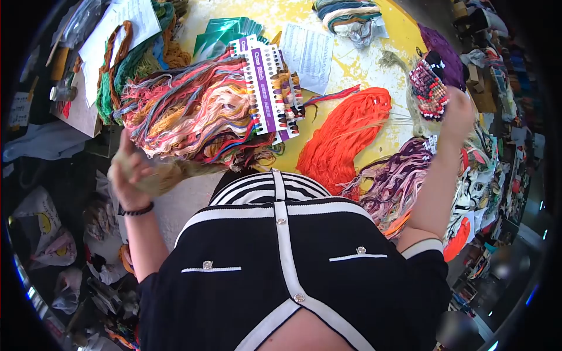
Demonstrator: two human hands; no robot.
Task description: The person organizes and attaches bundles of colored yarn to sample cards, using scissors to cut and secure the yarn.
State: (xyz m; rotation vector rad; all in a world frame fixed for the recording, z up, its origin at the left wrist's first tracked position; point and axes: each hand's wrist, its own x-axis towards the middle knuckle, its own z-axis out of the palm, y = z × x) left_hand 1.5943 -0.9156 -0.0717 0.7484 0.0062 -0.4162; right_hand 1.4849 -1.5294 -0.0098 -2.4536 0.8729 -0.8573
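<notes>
My left hand (130,169) is closed around a beige-tan skein of thread (167,174) at the left edge of the yellow table (357,67). My right hand (456,111) is raised at the right, gripping a card wound with red, white and dark threads (430,89). Between the hands lie a large multicoloured bundle of floss (187,111), purple-and-white thread organiser cards (270,90) with holes and threads tied in, and an orange skein (345,131). My black top with white trim fills the bottom of the view.
A purple-pink skein (392,181) lies by my right arm. Printed paper sheets (308,55), green packets (225,32), green and orange skeins (126,64) and a teal bundle (348,14) sit at the back. Plastic bags (50,234) and clutter lie on the floor at left.
</notes>
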